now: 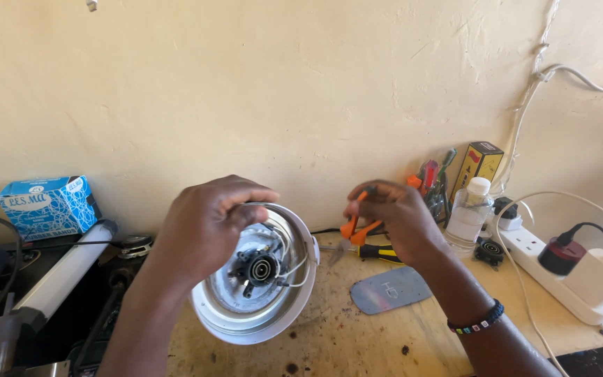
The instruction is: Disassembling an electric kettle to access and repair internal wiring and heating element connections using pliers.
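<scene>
While left hand (207, 227) clasps the round white appliance base (256, 276) by its rim on table (357, 335), right hand (392, 216) holds orange-handled pliers (354, 227) in a closed grip.

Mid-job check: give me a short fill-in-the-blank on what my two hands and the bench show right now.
1. The left hand grips the rim of the round ____ appliance base.
2. The right hand holds pliers with ____ handles.
3. The grey metal plate lies on the wooden ____.
4. The clear bottle has a ____ cap.

Missing words: white; orange; bench; white
</scene>
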